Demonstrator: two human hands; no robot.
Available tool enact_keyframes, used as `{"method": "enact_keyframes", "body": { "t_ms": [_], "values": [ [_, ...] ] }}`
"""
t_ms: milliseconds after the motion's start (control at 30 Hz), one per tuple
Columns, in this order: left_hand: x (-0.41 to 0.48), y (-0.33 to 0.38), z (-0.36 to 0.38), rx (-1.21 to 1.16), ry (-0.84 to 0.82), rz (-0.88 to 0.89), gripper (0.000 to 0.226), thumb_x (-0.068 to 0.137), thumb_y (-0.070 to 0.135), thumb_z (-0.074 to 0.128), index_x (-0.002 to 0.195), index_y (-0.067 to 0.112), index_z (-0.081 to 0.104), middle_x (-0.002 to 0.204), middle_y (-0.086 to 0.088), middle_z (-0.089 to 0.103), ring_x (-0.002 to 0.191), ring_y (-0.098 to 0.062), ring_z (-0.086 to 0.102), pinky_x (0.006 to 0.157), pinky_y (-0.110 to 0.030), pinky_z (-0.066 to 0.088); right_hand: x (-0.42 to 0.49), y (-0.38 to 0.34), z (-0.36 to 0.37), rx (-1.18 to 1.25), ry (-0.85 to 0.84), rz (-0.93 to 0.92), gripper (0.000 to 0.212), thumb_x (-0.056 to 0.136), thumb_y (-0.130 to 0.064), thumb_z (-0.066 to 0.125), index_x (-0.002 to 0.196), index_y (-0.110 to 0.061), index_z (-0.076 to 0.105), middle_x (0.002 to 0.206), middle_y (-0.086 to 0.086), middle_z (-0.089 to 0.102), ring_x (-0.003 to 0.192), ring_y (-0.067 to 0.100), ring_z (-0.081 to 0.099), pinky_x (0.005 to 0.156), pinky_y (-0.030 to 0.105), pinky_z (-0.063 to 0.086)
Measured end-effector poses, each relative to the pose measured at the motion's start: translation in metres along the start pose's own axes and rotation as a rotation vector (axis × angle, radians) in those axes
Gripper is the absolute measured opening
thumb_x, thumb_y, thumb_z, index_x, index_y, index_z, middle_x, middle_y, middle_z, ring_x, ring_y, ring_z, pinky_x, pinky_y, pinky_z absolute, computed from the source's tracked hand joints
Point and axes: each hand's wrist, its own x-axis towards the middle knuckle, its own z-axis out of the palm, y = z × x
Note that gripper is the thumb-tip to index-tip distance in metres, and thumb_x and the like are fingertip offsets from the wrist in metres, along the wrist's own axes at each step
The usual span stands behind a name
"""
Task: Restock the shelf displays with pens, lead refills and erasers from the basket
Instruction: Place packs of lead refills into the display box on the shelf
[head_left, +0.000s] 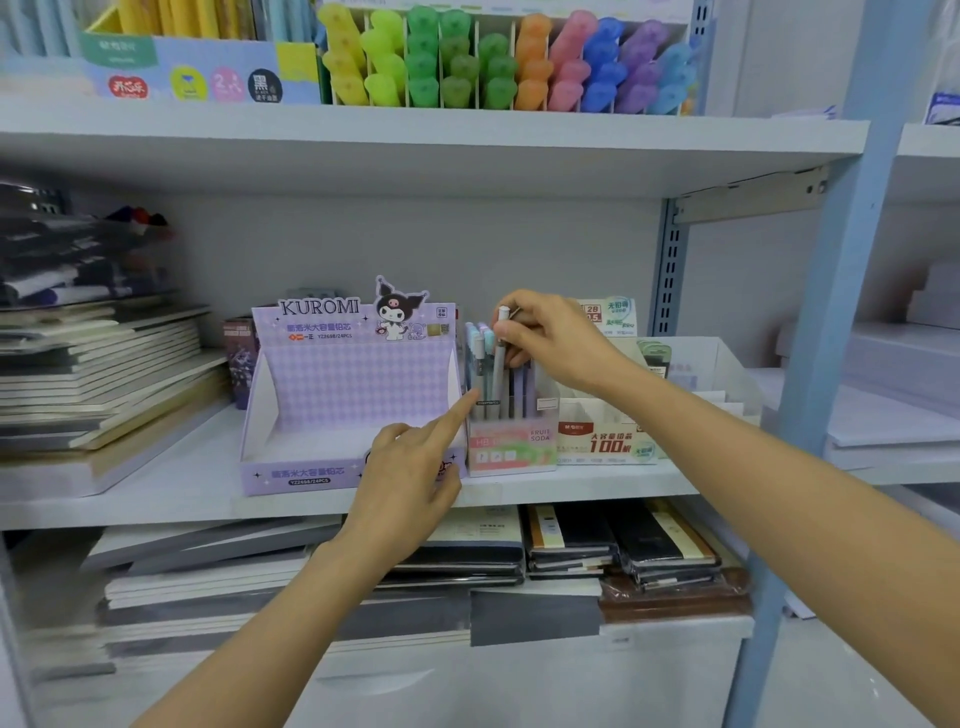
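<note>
One slim grey plastic pen (500, 358) stands upright in the small pink cardboard display box (511, 449) on the white shelf (597, 488), among pastel pens already racked there. The right hand (550, 338) pinches its capped top between thumb and curled fingers. The left hand (410, 467) holds nothing; its straight index finger reaches to the lower barrels at the box's front left corner, apparently steadying them. The pen looks light, stiff and smooth, so it could slip or tip; a pinch near the top seems best for guiding it. Just left sits an empty purple checked cardboard display tray (332, 389). No basket is in view.
</note>
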Motion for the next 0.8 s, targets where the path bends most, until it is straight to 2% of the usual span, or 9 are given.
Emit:
{"method": "enact_keyframes", "body": {
  "t_ms": [133,367,467,567,633,667,733,767,800],
  "values": [
    [0.000,0.000,0.000,0.007,-0.005,-0.006,0.074,0.089,0.010,0.060,0.152,0.029,0.027,0.069,0.018,0.040,0.070,-0.017,0.047,0.077,-0.025,0.030,-0.005,0.004,-0.001,0.023,0.025,0.015,0.008,0.098,-0.015,0.054,0.099,-0.010,0.060,0.088,0.009,0.071,0.070,0.009,0.070,0.064,0.017,0.055],
    [0.000,0.001,-0.001,0.007,-0.019,-0.007,0.073,0.090,0.011,0.058,0.153,0.030,0.026,0.063,0.020,0.035,0.066,-0.013,0.043,0.078,-0.024,0.029,-0.005,0.007,0.010,-0.082,0.015,0.056,0.010,0.097,-0.017,0.057,0.105,-0.013,0.061,0.085,0.004,0.069,0.072,0.014,0.070,0.077,0.035,0.060],
    [0.000,0.000,0.000,0.011,-0.010,0.012,0.073,0.091,0.011,0.058,0.153,0.029,0.025,0.063,0.019,0.034,0.066,-0.013,0.043,0.080,-0.024,0.029,-0.011,0.007,0.016,-0.058,0.104,-0.014,0.018,0.093,-0.017,0.063,0.108,-0.021,0.054,0.086,0.002,0.066,0.068,0.014,0.069,0.070,0.033,0.060],
    [0.000,-0.002,0.003,0.038,0.000,0.021,0.074,0.090,0.010,0.058,0.153,0.028,0.024,0.063,0.018,0.033,0.064,-0.011,0.041,0.081,-0.025,0.030,-0.015,0.008,0.025,-0.072,0.138,-0.003,0.019,0.089,-0.014,0.068,0.102,-0.019,0.056,0.088,0.003,0.066,0.071,0.017,0.068,0.072,0.037,0.059],
    [0.000,-0.002,0.003,0.032,-0.020,0.020,0.075,0.091,0.012,0.057,0.154,0.029,0.020,0.065,0.017,0.037,0.067,-0.010,0.041,0.087,-0.026,0.032,-0.019,0.009,0.028,-0.121,0.161,-0.003,0.019,0.087,-0.014,0.070,0.101,-0.018,0.057,0.094,0.000,0.064,0.076,0.012,0.065,0.072,0.029,0.056],
    [-0.001,-0.002,0.002,0.022,-0.029,0.025,0.075,0.091,0.012,0.057,0.154,0.028,0.019,0.071,0.017,0.045,0.074,-0.011,0.046,0.095,-0.029,0.033,-0.022,0.008,0.029,-0.149,0.200,-0.025,0.019,0.087,-0.016,0.070,0.101,-0.017,0.057,0.098,-0.002,0.061,0.078,0.010,0.062,0.071,0.024,0.052],
    [-0.008,-0.002,0.002,0.053,0.000,0.063,0.073,0.090,0.010,0.057,0.153,0.022,0.024,0.114,0.007,0.062,0.109,-0.018,0.053,0.112,-0.037,0.026,-0.034,0.001,0.031,-0.161,0.294,-0.107,0.018,0.088,-0.018,0.068,0.103,-0.013,0.059,0.099,-0.002,0.058,0.077,0.010,0.057,0.070,0.018,0.047],
    [-0.014,-0.002,0.003,0.096,0.045,0.086,0.069,0.088,0.008,0.058,0.151,0.018,0.032,0.135,-0.001,0.055,0.124,-0.023,0.047,0.114,-0.041,0.025,-0.044,-0.003,0.035,-0.130,0.315,-0.156,0.015,0.090,-0.017,0.066,0.102,-0.010,0.060,0.096,-0.001,0.059,0.075,0.010,0.057,0.069,0.018,0.046],
    [-0.024,-0.002,0.005,0.127,0.117,0.102,0.063,0.085,0.005,0.059,0.145,0.014,0.041,0.141,-0.006,0.050,0.129,-0.027,0.044,0.111,-0.043,0.028,-0.056,-0.006,0.040,-0.089,0.306,-0.201,0.012,0.091,-0.017,0.064,0.099,-0.008,0.061,0.091,-0.001,0.060,0.073,0.010,0.056,0.068,0.019,0.046]
  ]
}}
